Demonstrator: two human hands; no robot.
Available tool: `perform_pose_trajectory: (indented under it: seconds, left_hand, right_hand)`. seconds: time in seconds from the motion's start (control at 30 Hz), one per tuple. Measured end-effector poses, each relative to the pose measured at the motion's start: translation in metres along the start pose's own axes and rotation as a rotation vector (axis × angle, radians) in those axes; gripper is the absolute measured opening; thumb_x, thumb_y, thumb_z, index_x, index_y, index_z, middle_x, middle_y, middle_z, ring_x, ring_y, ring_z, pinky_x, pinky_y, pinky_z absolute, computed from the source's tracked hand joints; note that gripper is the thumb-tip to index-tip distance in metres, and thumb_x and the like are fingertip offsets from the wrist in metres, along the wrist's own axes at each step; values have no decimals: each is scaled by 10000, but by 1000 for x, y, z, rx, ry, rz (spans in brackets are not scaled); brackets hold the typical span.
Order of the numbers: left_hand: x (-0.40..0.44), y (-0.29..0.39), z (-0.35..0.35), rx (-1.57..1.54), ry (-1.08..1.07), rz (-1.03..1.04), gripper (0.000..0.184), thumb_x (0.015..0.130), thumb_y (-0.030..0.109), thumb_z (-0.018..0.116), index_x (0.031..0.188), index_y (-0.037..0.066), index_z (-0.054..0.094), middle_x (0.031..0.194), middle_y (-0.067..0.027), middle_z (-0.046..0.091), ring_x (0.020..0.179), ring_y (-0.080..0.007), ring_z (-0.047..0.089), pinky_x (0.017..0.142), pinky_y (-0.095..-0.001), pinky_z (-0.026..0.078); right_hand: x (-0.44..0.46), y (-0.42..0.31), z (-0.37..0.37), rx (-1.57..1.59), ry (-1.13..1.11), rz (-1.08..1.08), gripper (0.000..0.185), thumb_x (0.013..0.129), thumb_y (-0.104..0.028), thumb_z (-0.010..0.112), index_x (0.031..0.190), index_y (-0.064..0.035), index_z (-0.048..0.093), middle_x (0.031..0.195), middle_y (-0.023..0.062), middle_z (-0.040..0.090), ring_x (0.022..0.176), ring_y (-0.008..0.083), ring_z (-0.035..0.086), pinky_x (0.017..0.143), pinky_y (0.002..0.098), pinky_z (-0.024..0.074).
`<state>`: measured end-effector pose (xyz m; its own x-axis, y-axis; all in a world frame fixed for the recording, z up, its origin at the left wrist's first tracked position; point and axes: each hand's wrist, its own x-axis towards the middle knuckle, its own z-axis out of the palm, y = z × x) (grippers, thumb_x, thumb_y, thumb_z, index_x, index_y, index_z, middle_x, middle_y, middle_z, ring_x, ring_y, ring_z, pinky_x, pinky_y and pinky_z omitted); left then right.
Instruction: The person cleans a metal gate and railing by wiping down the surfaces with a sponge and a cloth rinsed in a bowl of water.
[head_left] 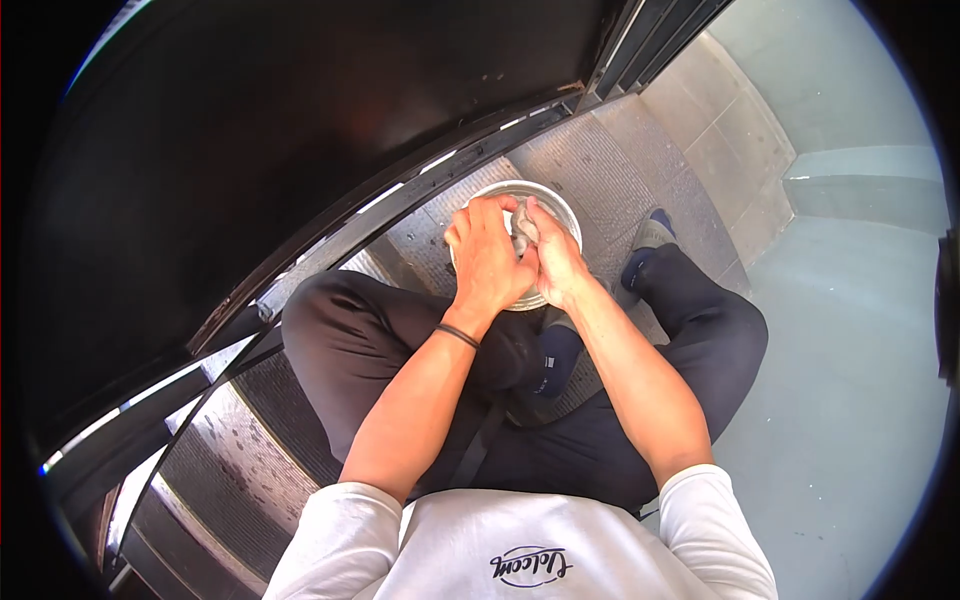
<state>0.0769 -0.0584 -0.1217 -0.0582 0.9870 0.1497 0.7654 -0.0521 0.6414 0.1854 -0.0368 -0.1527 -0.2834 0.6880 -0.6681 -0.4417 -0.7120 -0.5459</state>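
A round white bucket (pixel 571 214) stands on the steps between my legs. Over its mouth, my left hand (pixel 486 252) is curled, with fingers bent and the wrist wearing a dark band. Facing it, my right hand (pixel 553 252) closes in from the other side. Between the two hands is a small greyish, wet-looking bundle (pixel 521 222), perhaps cloth; its exact kind cannot be made out. Both hands press on it. The lower part of the bundle and most of the bucket's inside are hidden by my hands.
Ribbed stair treads (pixel 570 160) surround me, with damp spots on the lower ones. A dark panel with a metal rail (pixel 400 200) runs along the left. To the right rises a pale grey-green wall (pixel 850 330). My bent legs flank the bucket.
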Motion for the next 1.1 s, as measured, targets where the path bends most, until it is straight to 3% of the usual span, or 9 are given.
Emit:
perform_pose_trajectory:
  seconds: [0.07, 0.17, 0.2, 0.23, 0.4, 0.5, 0.8, 0.97, 1.1]
  left_hand:
    - [1, -9, -1, -163, -48, -13, 588, 673, 41, 651, 1242, 70, 506, 1125, -128, 526, 1098, -303, 462, 953, -401, 357]
    - [0, -22, 2, -760, -127, -206, 586, 697, 66, 613, 1270, 46, 488, 1084, -75, 514, 1091, -220, 459, 1014, -351, 361]
    - [-1, -23, 3, -768, -118, -198, 586, 697, 66, 613, 1270, 46, 488, 1084, -75, 514, 1091, -220, 459, 1014, -351, 361]
    - [-2, -24, 5, -758, -73, -236, 573, 707, 59, 613, 1267, 50, 491, 1085, -77, 523, 1085, -211, 463, 995, -347, 375]
    - [-8, -25, 6, -701, -66, -377, 491, 785, 76, 662, 1247, 51, 497, 1003, -52, 582, 949, -161, 541, 828, -307, 448]
    - [-12, -29, 10, -694, -52, -359, 451, 811, 74, 671, 1228, 50, 501, 965, -41, 599, 884, -142, 565, 772, -287, 458]
    - [-7, -25, 4, -723, -27, -380, 425, 826, 71, 662, 1218, 52, 500, 915, -39, 612, 859, -143, 590, 760, -296, 470]
    - [-15, -21, -9, -581, -39, -321, 388, 833, 71, 674, 1187, 50, 519, 867, -31, 614, 808, -146, 596, 734, -316, 495]
    - [-7, -16, -41, -719, -42, -364, 331, 861, 70, 669, 1163, 32, 538, 851, -14, 611, 796, -104, 561, 742, -268, 480]
  right_hand:
    - [5, 5, -6, -90, -17, -33, 433, 1000, -423, 543, 1319, -133, 585, 1190, 63, 628, 1028, 145, 574, 758, 323, 479]
    - [-7, -3, 6, -144, 126, -70, 448, 949, -459, 604, 1231, -111, 594, 1025, 26, 618, 877, 129, 578, 639, 293, 450]
    - [-9, -5, 8, -185, 193, -89, 461, 933, -491, 617, 1187, -107, 598, 926, -1, 605, 796, 118, 573, 565, 280, 426]
    - [-9, -1, 16, -198, 351, -113, 479, 919, -551, 609, 1019, -83, 610, 756, -37, 529, 630, 97, 504, 465, 274, 341]
    - [-3, 19, 10, -352, 413, -88, 549, 969, -564, 527, 769, -54, 573, 639, -2, 489, 534, 109, 419, 472, 301, 339]
    - [-1, 27, 8, -346, 330, -147, 527, 1024, -456, 484, 681, -63, 564, 593, -4, 463, 501, 111, 398, 457, 321, 310]
    - [3, 24, 9, -352, 286, -128, 462, 1014, -374, 505, 694, -45, 559, 557, 1, 454, 416, 112, 361, 365, 333, 246]
    - [-1, 28, 7, -455, 268, -90, 413, 1018, -358, 492, 812, -21, 610, 549, -3, 445, 377, 107, 337, 336, 311, 235]
    - [-11, 24, 8, -477, 226, -151, 394, 1015, -339, 508, 785, -37, 611, 558, -2, 449, 379, 103, 348, 345, 312, 243]
